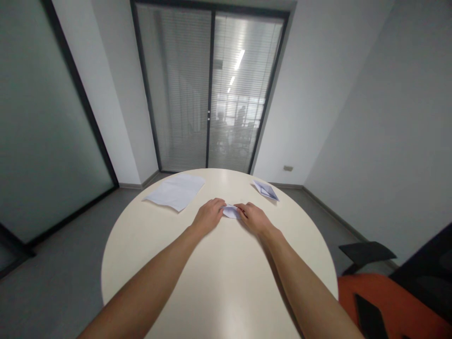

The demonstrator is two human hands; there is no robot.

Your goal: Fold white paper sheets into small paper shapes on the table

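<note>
Between my two hands lies a small piece of folded white paper, low over the middle of the round table. My left hand has its fingers closed on the paper's left end. At the right end, my right hand grips it with bent fingers. Parts of the paper are hidden under the fingertips, so its full shape does not show. Both forearms reach in from the near edge.
A flat white paper sheet lies at the table's back left. Folded paper with a bluish pattern rests near the back right edge. The cream round table has an orange chair with black armrests at its right.
</note>
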